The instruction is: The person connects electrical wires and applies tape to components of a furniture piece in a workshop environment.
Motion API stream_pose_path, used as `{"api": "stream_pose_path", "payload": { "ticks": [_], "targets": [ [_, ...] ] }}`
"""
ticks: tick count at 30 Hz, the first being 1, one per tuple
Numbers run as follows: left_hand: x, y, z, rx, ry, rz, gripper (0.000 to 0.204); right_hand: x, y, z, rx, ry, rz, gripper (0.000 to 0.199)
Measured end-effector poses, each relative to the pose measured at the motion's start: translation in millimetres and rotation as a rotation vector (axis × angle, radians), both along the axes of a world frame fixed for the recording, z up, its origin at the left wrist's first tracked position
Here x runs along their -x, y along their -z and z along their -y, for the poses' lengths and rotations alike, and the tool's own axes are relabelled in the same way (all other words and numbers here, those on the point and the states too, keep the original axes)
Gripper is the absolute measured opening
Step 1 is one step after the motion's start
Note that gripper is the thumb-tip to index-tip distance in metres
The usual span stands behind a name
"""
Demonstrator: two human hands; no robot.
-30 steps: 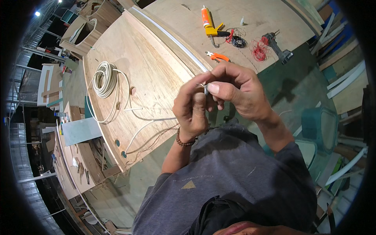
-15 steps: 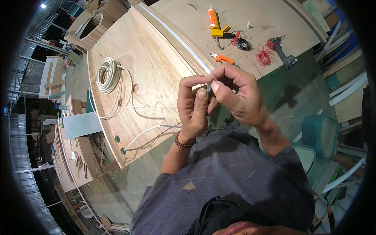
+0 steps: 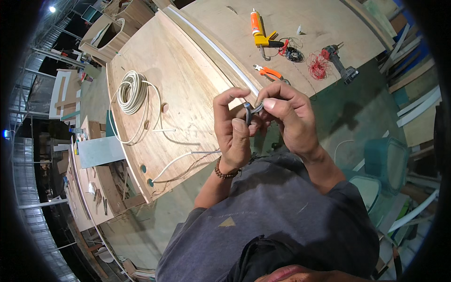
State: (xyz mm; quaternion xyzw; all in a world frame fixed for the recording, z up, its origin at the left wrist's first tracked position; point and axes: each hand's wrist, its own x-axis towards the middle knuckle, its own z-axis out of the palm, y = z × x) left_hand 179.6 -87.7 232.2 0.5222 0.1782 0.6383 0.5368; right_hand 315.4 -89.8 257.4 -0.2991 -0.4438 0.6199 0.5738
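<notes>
Workbench: pale plywood panel [image 3: 188,89], with bare wood around the work, stood beneath both hands' far side.
Dark grey flexible strip [image 3: 248,114]: located between the two hands, above the panel's near edge; bent into a curl with one end upright. Half a second earlier, only a small grey piece showed between the fingertips.
Left hand [image 3: 231,127]: partly open, fingers curled, thumb and index finger apart beside the strip; whether its other fingers gripped the strip could not be told.
Right hand [image 3: 296,120]: thumb and index finger pinched together on the strip's right-hand part; its fingertips had moved apart from the left index finger since the earlier frame.
Yellow caulking gun [image 3: 260,38]: contained an orange-and-white cartridge [image 3: 255,22]; unchanged.
Round green-tinted hole [image 3: 150,182]: white cable [image 3: 171,164] emerged from it, with a grey stretch running toward the left hand.
Curved wooden cabinet [image 3: 105,40]: open, with pale pieces inside.
White cable coil [image 3: 139,94]: lay on the panel, unmoved.
Orange-handled pliers [image 3: 271,73]: lay beyond the right hand.
</notes>
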Motion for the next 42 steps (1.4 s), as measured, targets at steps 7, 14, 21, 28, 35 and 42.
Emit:
{"api": "stream_pose_path", "payload": {
  "ticks": [7,14,21,28,35,42],
  "targets": [
    [8.7,4.6,-13.7,0.149,-0.211,0.023,0.019,11.9,4.1,1.4,-0.23,0.261,-0.061,0.022],
    [5.0,15.5,-10.9,0.081,-0.285,-0.053,0.015,24.5,25.7,-8.8,-0.404,0.383,0.241,0.018],
    [12.6,14.5,-8.1,0.24,-0.049,0.11,0.017,33.7,47.0,-0.4,-0.118,0.188,-0.027,0.021],
    [9.3,11.2,-2.8,0.457,0.203,0.365,0.022,45.8,56.3,11.8,0.039,0.255,-0.282,0.021],
    [2.6,22.2,0.2,0.288,0.104,0.39,0.016,29.0,61.0,2.0,0.078,0.075,-0.337,0.019],
    [25.4,10.5,-5.7,0.179,-0.002,0.43,0.022,0.7,94.4,13.9,0.251,0.136,-0.34,0.012]
  ]
}}
